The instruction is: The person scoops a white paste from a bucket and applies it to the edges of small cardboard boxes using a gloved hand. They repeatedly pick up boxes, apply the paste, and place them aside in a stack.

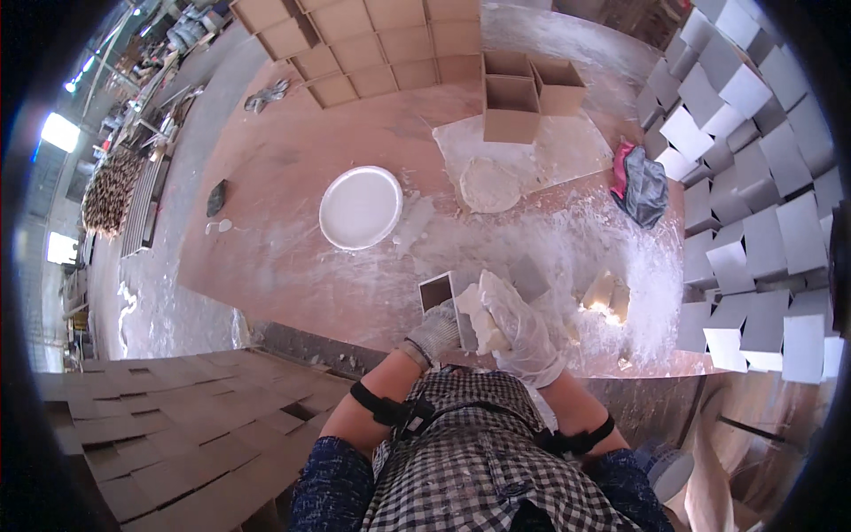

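My left hand [435, 332], in a pale knit glove, grips a small open box [436, 289] near the table's front edge. The box has a brown inside and a whitish outer face. My right hand [525, 332] is covered by a clear, white-smeared plastic bag or glove. Its fingers are closed around a ragged cream-coloured pad [479, 321], perhaps sponge, against the right side of the box. Whether the pad touches the whole face cannot be seen. Beyond my hands, a round white dish [361, 207] holds what looks like white liquid.
Bare brown boxes [511, 111] and a large block of them [381, 53] stand at the far side. White-coated boxes [749, 248] are stacked along the right, near a grey and red cloth [640, 186]. Brown boxes [186, 426] fill the lower left. White smears cover the reddish table [275, 222].
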